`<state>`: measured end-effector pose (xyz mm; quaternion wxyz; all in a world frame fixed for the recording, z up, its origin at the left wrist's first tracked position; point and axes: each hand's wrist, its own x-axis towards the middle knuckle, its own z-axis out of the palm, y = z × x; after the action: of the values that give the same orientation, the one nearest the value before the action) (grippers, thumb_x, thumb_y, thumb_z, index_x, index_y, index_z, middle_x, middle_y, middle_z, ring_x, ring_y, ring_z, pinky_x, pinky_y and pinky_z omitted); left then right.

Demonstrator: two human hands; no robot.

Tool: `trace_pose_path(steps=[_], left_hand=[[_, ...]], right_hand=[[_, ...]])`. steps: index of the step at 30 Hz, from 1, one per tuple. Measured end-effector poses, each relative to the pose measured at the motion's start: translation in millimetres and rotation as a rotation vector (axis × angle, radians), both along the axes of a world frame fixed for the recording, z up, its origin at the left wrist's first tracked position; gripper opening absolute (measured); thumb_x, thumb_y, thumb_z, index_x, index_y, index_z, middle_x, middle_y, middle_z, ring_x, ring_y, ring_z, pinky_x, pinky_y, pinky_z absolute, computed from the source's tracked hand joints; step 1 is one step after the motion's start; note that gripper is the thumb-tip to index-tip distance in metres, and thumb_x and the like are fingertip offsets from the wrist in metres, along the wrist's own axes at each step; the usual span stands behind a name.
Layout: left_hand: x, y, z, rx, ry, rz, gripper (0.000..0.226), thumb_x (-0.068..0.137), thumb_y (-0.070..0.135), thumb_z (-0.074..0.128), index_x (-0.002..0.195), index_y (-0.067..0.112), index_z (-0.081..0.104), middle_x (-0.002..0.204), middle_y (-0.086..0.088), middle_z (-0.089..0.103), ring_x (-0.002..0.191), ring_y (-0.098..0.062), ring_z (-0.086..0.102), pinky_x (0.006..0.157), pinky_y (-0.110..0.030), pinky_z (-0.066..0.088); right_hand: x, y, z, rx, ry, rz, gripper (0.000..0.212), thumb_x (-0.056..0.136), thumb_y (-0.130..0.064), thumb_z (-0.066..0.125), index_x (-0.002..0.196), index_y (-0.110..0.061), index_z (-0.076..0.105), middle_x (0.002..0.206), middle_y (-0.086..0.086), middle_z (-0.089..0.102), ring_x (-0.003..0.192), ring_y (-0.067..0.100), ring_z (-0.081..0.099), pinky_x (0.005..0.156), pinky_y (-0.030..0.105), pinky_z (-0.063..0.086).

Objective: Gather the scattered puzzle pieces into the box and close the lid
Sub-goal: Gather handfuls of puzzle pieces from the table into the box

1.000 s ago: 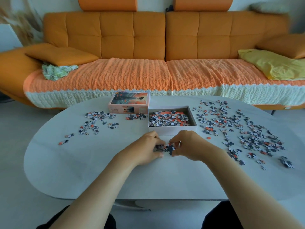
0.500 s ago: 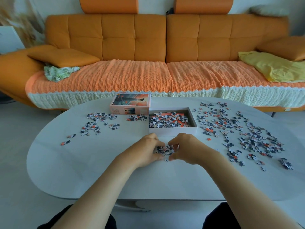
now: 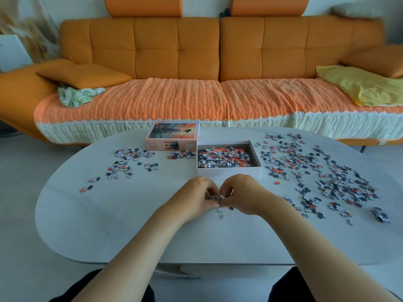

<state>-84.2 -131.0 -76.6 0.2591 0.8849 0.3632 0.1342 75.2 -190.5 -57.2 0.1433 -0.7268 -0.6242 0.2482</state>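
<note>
Head view, nearest first, says one: what have the hands got?

The other: The left hand (image 3: pixel 196 197) and the right hand (image 3: pixel 242 194) meet just in front of the box. Their fingers are curled, and each grip pinches the same clump of puzzle pieces (image 3: pixel 218 197) from its own side. I cannot tell whether the clump is clear of the tabletop (image 3: pixel 130 225). A few loose pieces (image 3: pixel 220 210) lie right under the hands.

One: So how should the lift go?

The other: I'd keep both grips pressed inward so the clump doesn't crumble. Carry it low over the near wall of the box (image 3: pixel 229 171), and let go only once it is well inside, above the pieces lying there. Then go for the strays underneath. Sliding them together first probably beats picking them up singly.

One: And farther out?

The other: The box stands open and partly filled. The lid (image 3: pixel 172 136) lies picture side up just beside its far left corner. A small heap (image 3: pixel 181 154) sits in front of the lid, with a thin scatter (image 3: pixel 130 158) further left. A wide spread (image 3: pixel 316 171) covers the tabletop to the right of the box. Most of the gathering looks undone, so the lid should wait. Beyond the tabletop stands an orange sofa (image 3: pixel 174 51)
</note>
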Motion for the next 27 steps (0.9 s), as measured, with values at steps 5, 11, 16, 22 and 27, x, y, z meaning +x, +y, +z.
trace_pose_path(steps=[5,11,16,22,27], left_hand=[[1.4,-1.6,-0.7,0.002,-0.039,0.006,0.016,0.078,0.021,0.074,0.089,0.024,0.065,0.085,0.014,0.056,0.073,0.003,0.054,0.061,-0.007,0.039],[4.7,7.4,-5.3,-0.094,-0.208,0.097,0.016,0.077,0.015,0.075,0.08,0.028,0.065,0.078,0.009,0.064,0.068,-0.003,0.059,0.062,-0.014,0.045],[13.4,18.3,9.5,-0.128,-0.414,0.156,0.015,0.079,0.011,0.076,0.084,0.024,0.069,0.078,0.009,0.07,0.072,-0.003,0.064,0.067,-0.014,0.05],[36.5,47.6,31.5,-0.066,-0.56,0.215,0.015,0.083,0.007,0.072,0.09,0.02,0.07,0.082,0.007,0.07,0.072,0.0,0.063,0.066,-0.01,0.047],[37.5,65.1,24.2,0.128,-0.329,0.163,0.024,0.088,0.011,0.069,0.111,0.016,0.071,0.096,0.01,0.067,0.084,-0.001,0.058,0.08,-0.015,0.046]], right_hand=[[-1.2,0.1,0.7,0.041,-0.003,0.019,0.008,0.079,-0.023,0.072,0.086,-0.019,0.072,0.083,-0.001,0.069,0.061,0.015,0.064,0.051,0.021,0.052],[4.8,7.2,-0.6,0.076,0.156,-0.048,0.01,0.08,-0.015,0.068,0.084,-0.019,0.076,0.077,0.0,0.073,0.074,0.017,0.068,0.068,0.027,0.055],[11.3,11.2,17.3,0.148,0.586,-0.216,0.009,0.082,-0.003,0.072,0.09,-0.007,0.074,0.076,0.013,0.073,0.068,0.022,0.072,0.067,0.027,0.06],[19.4,38.7,24.9,0.434,0.548,-0.291,0.017,0.085,-0.004,0.068,0.096,-0.015,0.076,0.078,0.001,0.073,0.068,0.016,0.07,0.067,0.024,0.058],[28.9,52.8,12.9,0.491,0.154,-0.238,0.026,0.091,-0.009,0.062,0.113,-0.019,0.072,0.1,-0.002,0.071,0.076,0.006,0.058,0.057,0.001,0.037]])
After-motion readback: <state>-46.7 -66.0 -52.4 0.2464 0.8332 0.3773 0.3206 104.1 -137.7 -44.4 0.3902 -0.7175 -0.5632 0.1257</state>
